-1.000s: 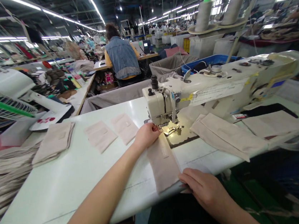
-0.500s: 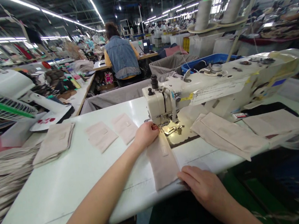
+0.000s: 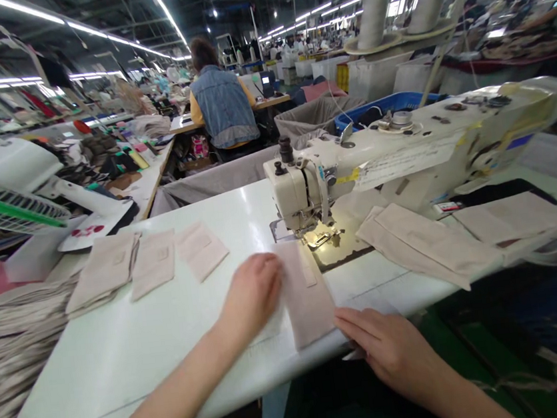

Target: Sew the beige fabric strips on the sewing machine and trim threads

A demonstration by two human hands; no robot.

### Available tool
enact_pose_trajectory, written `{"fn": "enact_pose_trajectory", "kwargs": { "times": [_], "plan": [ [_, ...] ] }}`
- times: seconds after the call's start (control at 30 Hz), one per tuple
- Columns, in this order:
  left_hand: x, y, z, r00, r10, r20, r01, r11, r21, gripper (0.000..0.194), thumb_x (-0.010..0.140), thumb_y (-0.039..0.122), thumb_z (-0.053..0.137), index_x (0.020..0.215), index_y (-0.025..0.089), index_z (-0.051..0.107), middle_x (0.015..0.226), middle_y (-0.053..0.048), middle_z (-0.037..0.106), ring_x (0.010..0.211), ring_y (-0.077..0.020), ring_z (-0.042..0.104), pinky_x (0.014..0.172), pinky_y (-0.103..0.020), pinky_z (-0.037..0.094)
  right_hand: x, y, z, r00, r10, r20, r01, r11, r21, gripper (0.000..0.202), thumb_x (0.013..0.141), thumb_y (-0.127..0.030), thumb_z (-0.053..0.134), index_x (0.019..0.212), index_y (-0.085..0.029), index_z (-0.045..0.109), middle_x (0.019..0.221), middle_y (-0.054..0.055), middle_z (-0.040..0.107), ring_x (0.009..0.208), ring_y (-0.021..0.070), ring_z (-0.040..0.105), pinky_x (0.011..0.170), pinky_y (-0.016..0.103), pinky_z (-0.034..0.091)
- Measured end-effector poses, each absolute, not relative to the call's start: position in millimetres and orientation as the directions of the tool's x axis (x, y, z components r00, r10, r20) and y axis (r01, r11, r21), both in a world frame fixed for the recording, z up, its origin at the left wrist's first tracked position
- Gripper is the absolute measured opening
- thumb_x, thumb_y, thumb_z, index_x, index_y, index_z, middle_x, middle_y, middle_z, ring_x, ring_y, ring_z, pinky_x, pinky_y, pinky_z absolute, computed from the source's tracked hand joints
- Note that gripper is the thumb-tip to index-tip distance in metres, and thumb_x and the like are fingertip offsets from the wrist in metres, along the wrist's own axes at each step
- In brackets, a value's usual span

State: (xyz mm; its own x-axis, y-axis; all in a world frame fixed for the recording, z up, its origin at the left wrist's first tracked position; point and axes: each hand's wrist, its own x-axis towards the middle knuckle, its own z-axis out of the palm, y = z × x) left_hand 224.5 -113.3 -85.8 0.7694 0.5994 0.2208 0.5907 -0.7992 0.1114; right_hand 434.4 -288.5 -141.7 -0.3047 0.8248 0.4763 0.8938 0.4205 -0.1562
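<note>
A beige fabric piece [image 3: 310, 313] with a small stitched tab lies at the table's front edge, its far end beside the presser foot of the white sewing machine [image 3: 289, 191]. My left hand [image 3: 252, 292] is closed beside its left edge, fingers curled together; motion blur hides what they hold. My right hand [image 3: 381, 341] pinches the piece's near right edge, and a pale pointed thing shows under the palm, too hidden to name. Two small beige pieces, one nearer [image 3: 154, 263] the stack and one [image 3: 203, 250] nearer the machine, lie to the left.
A folded beige stack [image 3: 102, 273] lies at the left above a taller cloth pile [image 3: 16, 333]. More beige pieces [image 3: 423, 239] rest right of the needle. A white fan [image 3: 13, 179] stands at the left. Behind the table are a grey cloth bin [image 3: 224, 175] and a seated person [image 3: 224, 104].
My left hand has moved left and nearer, away from the needle. The two small beige pieces have shifted left, toward the folded stack. My right hand stays at the fabric's edge.
</note>
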Motion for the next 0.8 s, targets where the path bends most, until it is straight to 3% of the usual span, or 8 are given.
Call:
{"fn": "enact_pose_trajectory", "kwargs": {
  "times": [0.07,0.13,0.3,0.8],
  "plan": [
    [230,-149,-91,0.938,0.275,0.212,0.236,-0.952,0.194,0.030,0.098,0.016,0.043,0.122,0.016,0.062,0.128,-0.010,0.063,0.120,-0.0226,0.058,0.103,-0.037,0.052,435,-288,-141,-0.311,0.832,0.460,0.889,0.425,-0.167,0.046,0.084,0.001,0.037,0.117,-0.009,0.067,0.116,0.012,0.074,0.083,0.0220,0.071,0.064,0.032,0.059],
    [233,-177,-101,0.957,0.193,0.217,0.162,-0.975,0.151,0.035,0.097,0.015,0.044,0.129,0.012,0.058,0.128,-0.012,0.064,0.120,-0.0254,0.059,0.100,-0.039,0.055,436,-288,-140,-0.315,0.838,0.445,0.887,0.427,-0.178,0.048,0.083,0.001,0.037,0.120,-0.008,0.066,0.118,0.013,0.073,0.085,0.0225,0.071,0.066,0.033,0.060],
    [230,-188,-118,0.961,0.175,0.213,0.168,-0.984,0.051,0.038,0.096,0.010,0.043,0.132,0.006,0.054,0.132,-0.016,0.064,0.119,-0.0279,0.061,0.096,-0.040,0.059,437,-284,-139,-0.312,0.860,0.405,0.883,0.419,-0.210,0.050,0.082,0.000,0.039,0.123,-0.010,0.065,0.119,0.013,0.073,0.089,0.0226,0.071,0.070,0.033,0.061],
    [235,-161,-115,0.964,0.164,0.209,0.153,-0.986,0.066,0.033,0.100,0.017,0.046,0.129,0.008,0.057,0.128,-0.016,0.064,0.119,-0.0277,0.061,0.096,-0.041,0.060,440,-261,-135,-0.261,0.917,0.301,0.889,0.350,-0.295,0.055,0.078,0.001,0.043,0.127,-0.014,0.064,0.127,0.011,0.069,0.103,0.0243,0.069,0.087,0.037,0.059]
  ]
}}
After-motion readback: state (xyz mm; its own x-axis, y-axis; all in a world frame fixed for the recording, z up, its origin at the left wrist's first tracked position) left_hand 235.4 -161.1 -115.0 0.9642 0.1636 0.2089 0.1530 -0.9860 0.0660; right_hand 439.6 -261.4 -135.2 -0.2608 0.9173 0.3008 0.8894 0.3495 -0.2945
